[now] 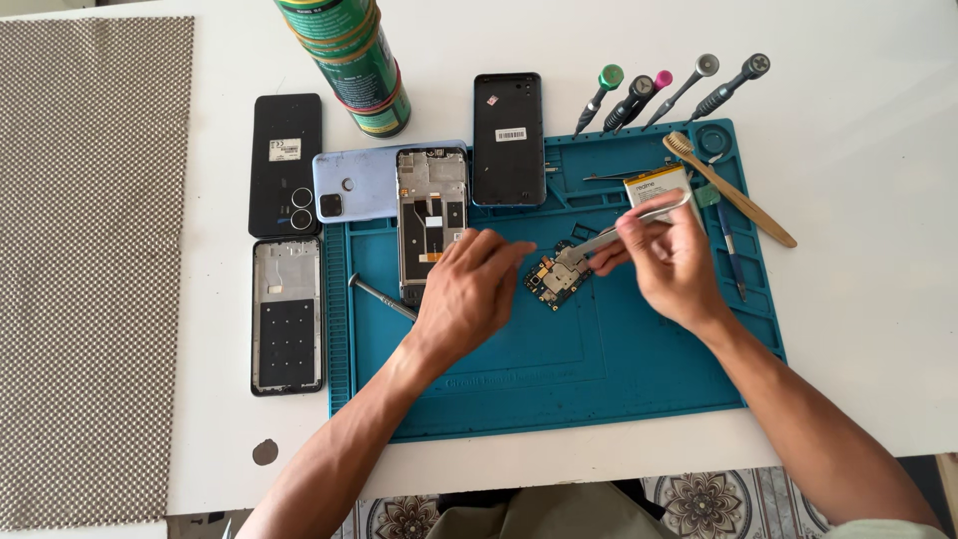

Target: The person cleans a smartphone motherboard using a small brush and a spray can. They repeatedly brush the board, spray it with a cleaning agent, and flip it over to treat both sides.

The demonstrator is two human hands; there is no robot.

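A small phone circuit board [552,279] lies on the teal repair mat [559,369]. My left hand [467,291] rests on the mat with its fingertips at the board's left edge, steadying it. My right hand [667,262] holds metal tweezers [627,226] whose tips reach down onto the board. An opened phone frame [431,220] lies just left of my left hand.
Around the mat lie a black phone back [285,165], a light blue back cover [349,186], another phone frame [286,315], a dark phone [509,138], a battery [657,184], a wooden brush [733,192], several screwdrivers [659,92], a green spray can [349,60], a metal spudger [381,296].
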